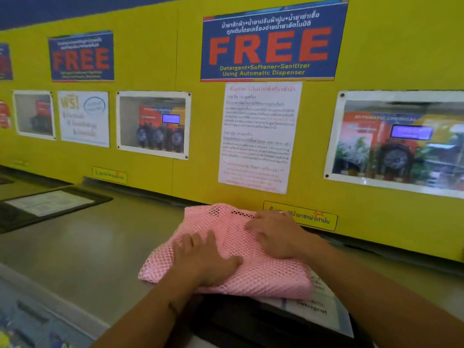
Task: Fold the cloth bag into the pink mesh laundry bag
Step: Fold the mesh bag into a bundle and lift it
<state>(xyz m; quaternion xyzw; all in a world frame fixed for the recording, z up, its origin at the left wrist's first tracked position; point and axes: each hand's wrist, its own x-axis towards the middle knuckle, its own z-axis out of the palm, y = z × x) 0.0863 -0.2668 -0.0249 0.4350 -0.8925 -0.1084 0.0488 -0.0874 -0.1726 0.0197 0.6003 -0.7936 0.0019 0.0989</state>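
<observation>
The pink mesh laundry bag [263, 277] lies as a flat, folded bundle on the grey machine top, partly over a black lid. My left hand [203, 259] presses flat on its near left part, fingers spread. My right hand [273, 232] rests on its far right part, fingers curled onto the mesh near the wall. The cloth bag itself is not visible; I cannot tell whether it is inside the mesh.
A yellow wall [160, 59] with blue FREE posters and a white notice [258, 136] stands right behind the bundle. A black dispenser lid with a white label [319, 310] lies under the bundle's near edge. Another black lid [50, 204] sits at the left on the grey top [88, 247].
</observation>
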